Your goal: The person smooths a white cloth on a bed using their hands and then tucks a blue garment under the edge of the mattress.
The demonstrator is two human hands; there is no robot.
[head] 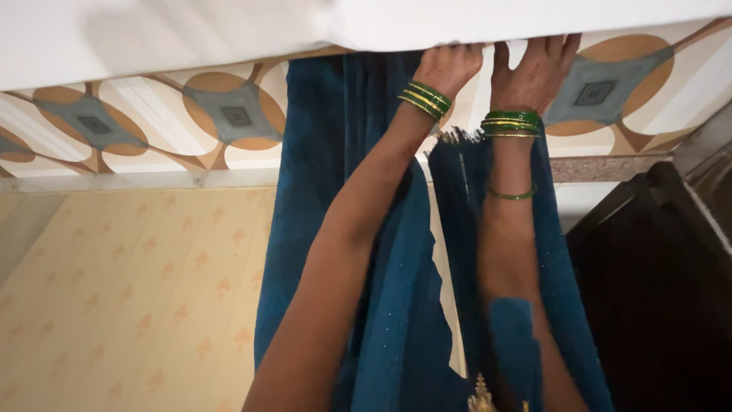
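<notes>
Off to my left lies a pale yellow surface with small orange motifs (130, 297), and above it runs a band patterned with brown ovals and grey diamonds (229, 114), all of it bordered at the top of the view by a white sheet (191, 34) stretched along its edge. Moving toward the middle, a long dark blue cloth (320, 229) hangs away from that white edge and trails back toward me, its long axis running the same way as my forearms. My left hand (447, 67) reaches out over this cloth, green and gold bangles (424, 99) at the wrist, and its fingers curl right at the white sheet's edge; I cannot tell for certain whether the grip is clenched on the sheet or on the top of the blue cloth, since the fingertips are hidden under the fold. Just beside it, slightly farther right, my right hand (536, 70) lies with the fingers spread and pushed up under the same white edge, more bangles (511, 122) stacked at that wrist; its grip looks loose rather than clenched, pressing and not holding. A fringed end of the blue cloth (457, 140) sits between my two wrists, nearer the left hand. Both hands are near the sheet's edge, close together. Farther right, a dark wooden piece of furniture (656, 290) fills the corner.
</notes>
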